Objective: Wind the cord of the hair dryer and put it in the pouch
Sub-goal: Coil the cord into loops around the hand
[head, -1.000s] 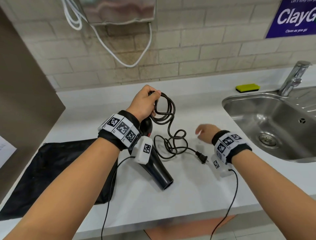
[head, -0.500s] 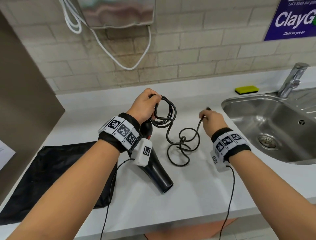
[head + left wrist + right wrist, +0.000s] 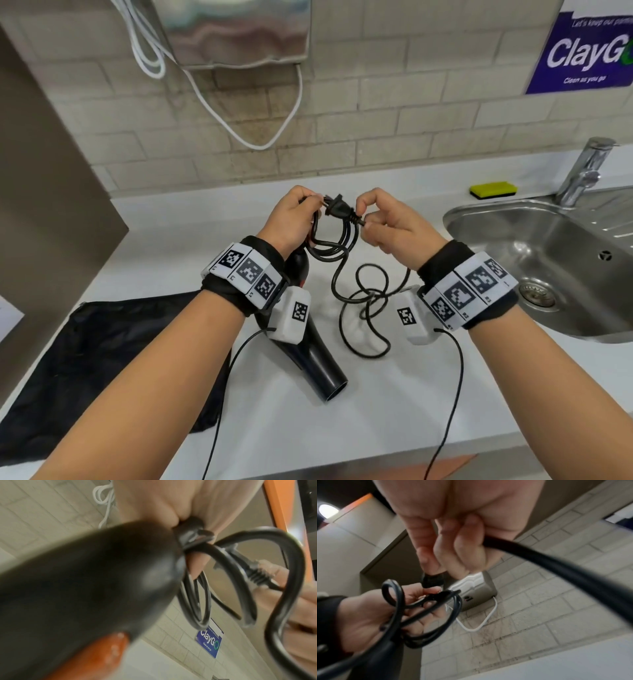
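A black hair dryer [image 3: 318,359] with a red switch stands tilted, its nozzle resting on the white counter. My left hand [image 3: 308,205] grips the top of its handle [image 3: 85,588] together with several wound loops of black cord [image 3: 332,243]. My right hand [image 3: 363,219] pinches the cord just behind the plug [image 3: 339,209] and holds it up against the left hand's fingers. The plug [image 3: 433,581] shows below my right fingertips [image 3: 428,561]. More loose cord [image 3: 366,308] lies tangled on the counter. The black pouch [image 3: 102,359] lies flat at the left.
A steel sink [image 3: 496,219] with a tap [image 3: 585,168] is at the right, a yellow sponge [image 3: 493,188] behind it. A wall dispenser [image 3: 236,31] with a hanging white cable [image 3: 260,144] is overhead. A brown panel [image 3: 44,205] bounds the left.
My right hand took hold of the cord at the plug on the counter and lifted it up to my left hand. Less loose cord lies on the counter.
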The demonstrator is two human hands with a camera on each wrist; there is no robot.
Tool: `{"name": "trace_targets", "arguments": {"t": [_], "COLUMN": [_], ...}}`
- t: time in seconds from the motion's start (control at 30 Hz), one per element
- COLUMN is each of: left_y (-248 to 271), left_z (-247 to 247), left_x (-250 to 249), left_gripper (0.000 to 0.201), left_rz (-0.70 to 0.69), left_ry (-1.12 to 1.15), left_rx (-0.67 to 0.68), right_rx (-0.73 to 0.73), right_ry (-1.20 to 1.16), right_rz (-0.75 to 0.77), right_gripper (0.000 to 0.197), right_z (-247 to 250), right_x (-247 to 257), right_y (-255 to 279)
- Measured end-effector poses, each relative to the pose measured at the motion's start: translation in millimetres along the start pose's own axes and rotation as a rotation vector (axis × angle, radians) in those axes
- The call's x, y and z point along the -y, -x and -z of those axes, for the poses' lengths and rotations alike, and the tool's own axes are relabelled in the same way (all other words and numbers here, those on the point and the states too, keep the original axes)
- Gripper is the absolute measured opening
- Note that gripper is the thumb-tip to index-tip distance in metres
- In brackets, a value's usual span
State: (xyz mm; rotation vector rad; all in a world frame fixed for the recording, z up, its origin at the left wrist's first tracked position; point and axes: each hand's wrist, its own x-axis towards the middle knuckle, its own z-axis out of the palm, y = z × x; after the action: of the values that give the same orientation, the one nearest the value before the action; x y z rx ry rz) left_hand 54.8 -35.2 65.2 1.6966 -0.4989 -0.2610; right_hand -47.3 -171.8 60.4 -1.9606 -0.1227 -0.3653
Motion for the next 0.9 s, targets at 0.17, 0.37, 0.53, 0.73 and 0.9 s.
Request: {"name": "trace_targets", "arguments": {"t": [0.17,0.37,0.53,0.73,0.9], "left_y": [4,10,15,16,16], "left_z": [6,9,4,-1,4], "left_x": [-3,-4,-6,-8,-6], "left_gripper": [0.020,0.020,0.021,0.021,0.021], "left_rz": [0.036,0.036,0.008,0.024,0.035], "left_ry": [0.127,0.178,0.146,0.157,0.186], "left_rx": [0.040,0.086,0.184,0.137,0.072], "right_rx": [0.041,-0.210,-0.385,-0.130,0.132], "right_ry": [0.422,0.485,0.497,0.352,-0.100], "right_rz": [-0.096,-0.016,-0.127,-0.045,-0.245], "right_gripper": [0.014,0.021,0.046,0.033,0.012], "right_z": [-3,-26,-33,-30,-5], "right_x": [-9,-9,-7,-6,-18], "right_y": [-3,-16,-29,-44,-35]}}
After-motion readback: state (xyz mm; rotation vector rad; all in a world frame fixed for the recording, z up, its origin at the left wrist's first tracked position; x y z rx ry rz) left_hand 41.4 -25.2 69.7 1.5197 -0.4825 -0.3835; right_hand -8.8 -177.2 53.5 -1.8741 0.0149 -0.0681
